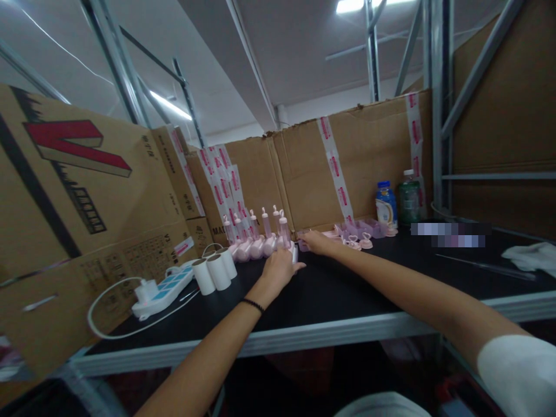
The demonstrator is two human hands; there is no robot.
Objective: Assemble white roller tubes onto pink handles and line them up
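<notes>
Several pink devices [256, 248] with rounded bodies stand close together on the black tabletop, each with an upright translucent tube topped by a small loop. At the right end of this row, my left hand [278, 271] is curled round a pink device [284, 227]; its thumb sticks out to the right and the other fingers are mostly hidden. A small whitish part [295, 253] shows beside that hand. My right hand [318, 242] reaches in just to the right, fingertips closed at a purple translucent piece [303, 245]. Whatever is between those fingertips is too small to make out.
Purple trays [369, 228] and pink heart-shaped loops [366, 241] lie right of my hands. Behind stand a blue-capped bottle [386, 204] and a green bottle [409, 200]. White rolls [218, 271] and a corded power strip [167, 292] sit left. Cardboard walls [304, 174] enclose the table.
</notes>
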